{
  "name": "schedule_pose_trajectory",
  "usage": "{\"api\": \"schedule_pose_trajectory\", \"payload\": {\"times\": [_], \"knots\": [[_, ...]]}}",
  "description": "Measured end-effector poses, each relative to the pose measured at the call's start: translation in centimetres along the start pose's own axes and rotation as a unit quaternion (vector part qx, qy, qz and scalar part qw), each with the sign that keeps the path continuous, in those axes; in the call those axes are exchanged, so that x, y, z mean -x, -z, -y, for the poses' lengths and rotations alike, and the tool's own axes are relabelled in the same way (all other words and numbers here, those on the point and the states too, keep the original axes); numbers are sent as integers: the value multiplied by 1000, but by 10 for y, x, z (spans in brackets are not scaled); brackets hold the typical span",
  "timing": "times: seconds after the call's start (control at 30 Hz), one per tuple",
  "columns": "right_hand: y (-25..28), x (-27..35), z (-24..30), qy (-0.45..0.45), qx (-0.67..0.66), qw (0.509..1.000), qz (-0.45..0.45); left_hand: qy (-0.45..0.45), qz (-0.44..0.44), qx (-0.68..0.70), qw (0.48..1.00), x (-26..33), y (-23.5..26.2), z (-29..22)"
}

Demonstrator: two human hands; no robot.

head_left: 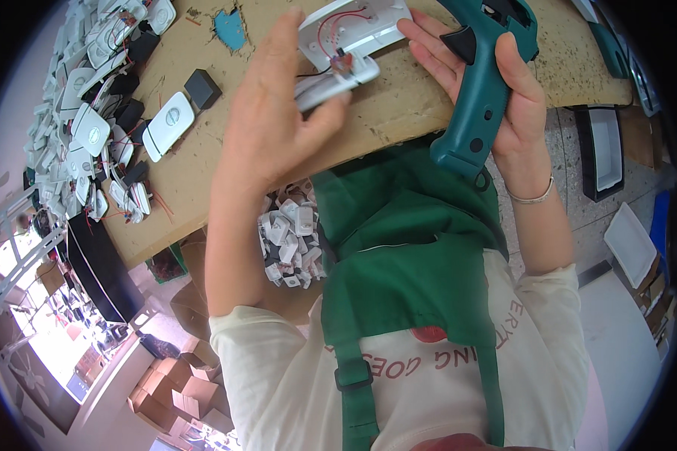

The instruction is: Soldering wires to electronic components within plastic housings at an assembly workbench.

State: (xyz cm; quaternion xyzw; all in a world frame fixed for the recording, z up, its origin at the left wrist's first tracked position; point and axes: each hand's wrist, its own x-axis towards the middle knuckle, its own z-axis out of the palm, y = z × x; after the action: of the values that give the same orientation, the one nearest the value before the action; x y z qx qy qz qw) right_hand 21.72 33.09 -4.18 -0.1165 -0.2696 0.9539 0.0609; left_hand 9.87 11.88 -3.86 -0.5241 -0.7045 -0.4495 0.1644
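Observation:
A teal glue gun with a black trigger is held by its handle in my right hand. The thumb lies on the near side, while the fingers reach behind it toward an opened white plastic case. My left hand, slightly blurred, has its thumb against the case's white cover and its fingers along the left side. In the case's hollow shell run thin red wires. A small circuit board sits at the cover's inner edge, with a black wire beside it. The gun's front end is out of view.
Many white cases with wires are heaped on the table's left. A closed white case lies next to a dark block. Below the table edge is a container of small white parts. A black-framed tray stands at right.

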Motion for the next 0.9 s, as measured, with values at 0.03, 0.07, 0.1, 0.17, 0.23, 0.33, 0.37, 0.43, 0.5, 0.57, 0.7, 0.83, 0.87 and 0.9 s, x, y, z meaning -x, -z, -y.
{"api": "schedule_pose_trajectory", "payload": {"times": [0.03,0.07,0.1,0.17,0.23,0.33,0.37,0.43,0.5,0.57,0.7,0.83,0.87,0.9], "knots": [[0,0,2,-4,-2,999,45,130,78,-90,984,0,8,-6],[2,-2,2,-9,-5,996,91,185,111,-112,970,-1,14,-9],[4,-1,1,-10,-5,996,92,194,131,-110,966,-4,18,-12],[8,-5,-2,-15,-13,996,84,214,196,-127,948,-12,24,-15],[13,-6,-3,-15,-5,996,90,287,215,-81,930,-21,26,-12],[21,-1,3,4,34,993,115,375,205,0,904,-15,38,-13],[24,2,6,6,44,989,140,354,196,16,914,-6,47,-18],[32,9,13,22,14,994,106,445,175,93,873,21,75,-33],[42,14,23,21,74,986,149,511,114,237,818,57,111,-56],[53,20,30,28,64,987,147,557,100,261,782,93,146,-84],[71,28,40,7,91,986,138,734,130,159,648,163,174,-118],[81,26,44,17,61,989,137,705,361,-144,594,192,177,-119],[82,24,45,30,41,991,121,710,284,-72,640,186,175,-118],[83,22,45,32,44,988,147,717,202,-2,667,174,171,-113]]}}
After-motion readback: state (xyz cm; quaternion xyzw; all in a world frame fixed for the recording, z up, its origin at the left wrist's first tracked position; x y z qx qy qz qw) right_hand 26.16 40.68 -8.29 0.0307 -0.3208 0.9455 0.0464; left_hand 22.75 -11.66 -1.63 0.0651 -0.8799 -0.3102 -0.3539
